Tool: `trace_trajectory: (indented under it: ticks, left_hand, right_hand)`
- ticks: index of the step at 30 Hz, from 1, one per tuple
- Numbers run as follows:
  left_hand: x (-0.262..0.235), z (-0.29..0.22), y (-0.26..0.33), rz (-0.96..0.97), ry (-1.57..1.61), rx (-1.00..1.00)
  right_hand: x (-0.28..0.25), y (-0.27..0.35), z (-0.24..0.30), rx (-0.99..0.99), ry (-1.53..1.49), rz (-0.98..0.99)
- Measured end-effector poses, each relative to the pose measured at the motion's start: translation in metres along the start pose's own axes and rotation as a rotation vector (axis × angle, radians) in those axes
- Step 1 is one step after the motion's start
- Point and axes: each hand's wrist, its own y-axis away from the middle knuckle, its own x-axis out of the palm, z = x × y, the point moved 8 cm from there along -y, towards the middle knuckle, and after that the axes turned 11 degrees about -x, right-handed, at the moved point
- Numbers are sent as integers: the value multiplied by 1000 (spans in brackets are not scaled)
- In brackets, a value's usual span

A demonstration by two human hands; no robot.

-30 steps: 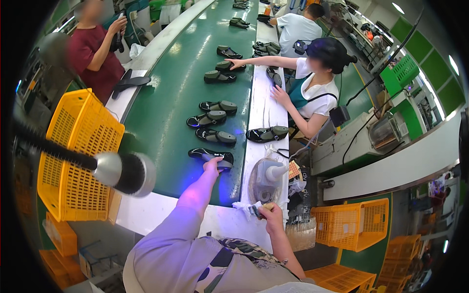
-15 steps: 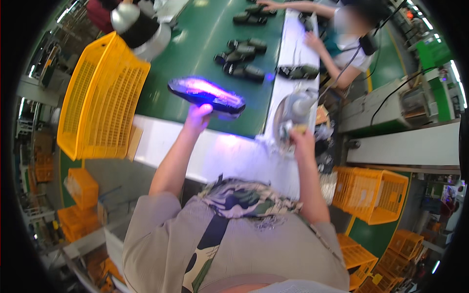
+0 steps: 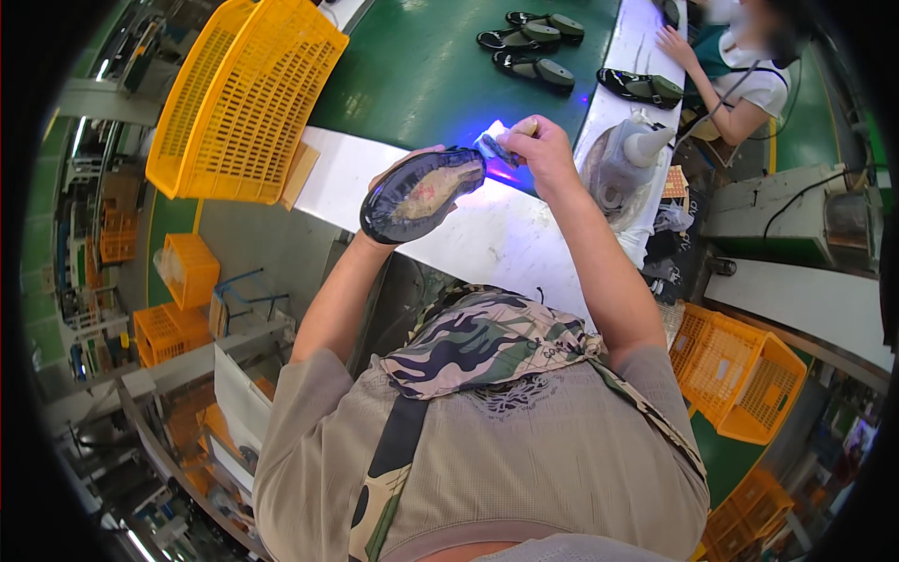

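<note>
My left hand (image 3: 405, 180) holds a black shoe sole (image 3: 423, 192) turned face up over the white table edge (image 3: 487, 239); its inner surface looks pale and glossy. My right hand (image 3: 534, 150) grips a small brush (image 3: 503, 148) whose tip touches the sole's far end. A violet glow shines on the table just under the brush. A grey glue pot (image 3: 618, 164) with a cone-shaped spout stands right of my right hand.
A green conveyor belt (image 3: 421, 75) carries several dark sandals (image 3: 534, 42). A big yellow crate (image 3: 245, 98) stands at its left edge. Across the belt a person in a white shirt (image 3: 740, 66) works. More yellow crates (image 3: 740, 375) sit lower right and left.
My left hand lifted the sole off the belt and drew it toward me. My right hand came off the glue pot with the brush and met the sole.
</note>
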Motion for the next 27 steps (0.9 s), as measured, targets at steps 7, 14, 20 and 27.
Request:
trace_trajectory:
  ticks: [7, 14, 20, 27]
  left_hand:
    - [2, -15, 34, -153, -618, 140]
    - [2, 3, 62, -156, -433, -237]
    - [8, 23, 91, 60, -341, -480]
    - [1, 29, 122, 30, 15, -489]
  right_hand:
    - [52, 25, -4, 265, -240, 230]
    - [89, 27, 61, -81, -145, 391]
    - [104, 26, 67, -305, 22, 481]
    - [133, 44, 48, -462, 140, 602]
